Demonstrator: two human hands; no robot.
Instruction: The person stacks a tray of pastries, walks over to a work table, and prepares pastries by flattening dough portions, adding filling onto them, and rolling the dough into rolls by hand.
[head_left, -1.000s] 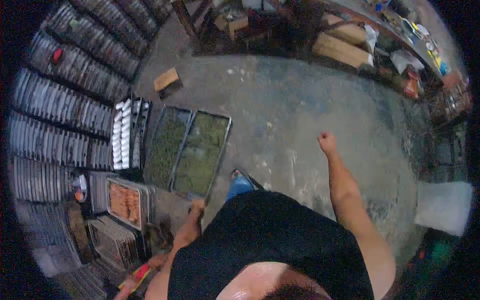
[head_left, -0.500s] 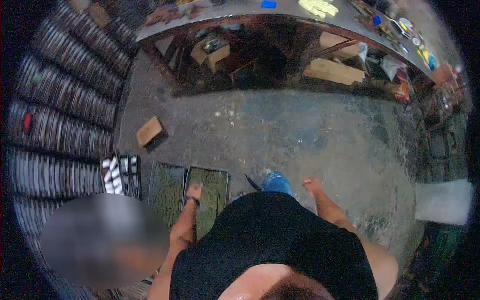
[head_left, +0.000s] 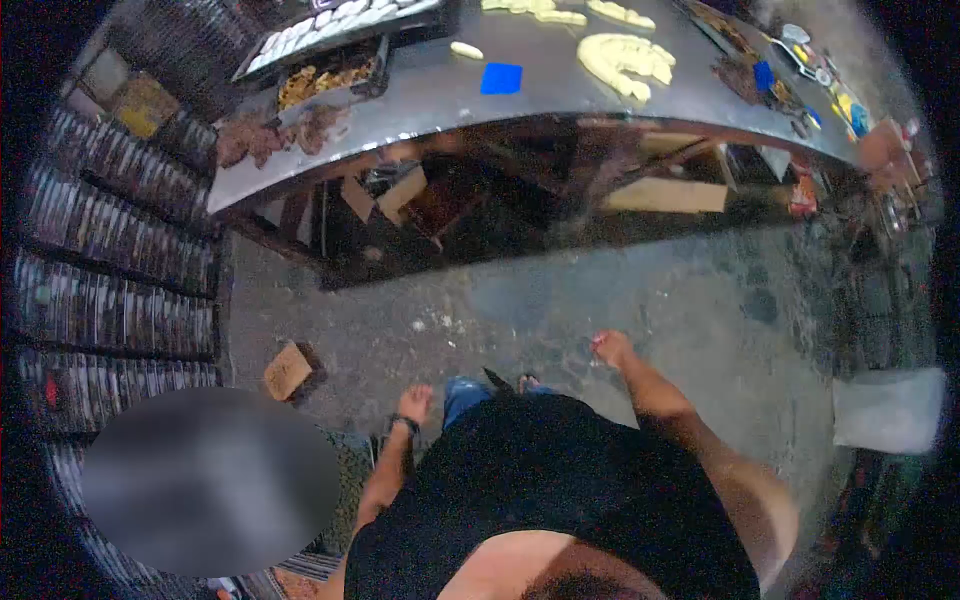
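Note:
My left hand [head_left: 415, 403], with a dark band at the wrist, hangs over the floor beside my left leg, its fingers loose and nothing seen in them. Out to the right, my right hand [head_left: 611, 349] also hangs above the floor; its fingers curl loosely, small and slightly blurred, and I see nothing held. Neither hand touches anything. Ahead stands a metal-topped table [head_left: 420, 105]. On it lie yellowish pieces [head_left: 620, 62], a blue piece [head_left: 501, 78], a tray of white pieces [head_left: 345, 32] and a tray of brown bits [head_left: 330, 80].
A cardboard box [head_left: 289, 372] sits on the floor to the left. Racks of stacked trays [head_left: 120, 255] line the left side. Under the table are opened cartons [head_left: 665, 194]. A white sack-like object [head_left: 888, 408] is at the right. A grey blurred oval covers the lower left.
My view has moved forward, so the table is nearer and more of its top shows. The floor trays at my left have slid back, mostly out of sight. Both hands remain hanging.

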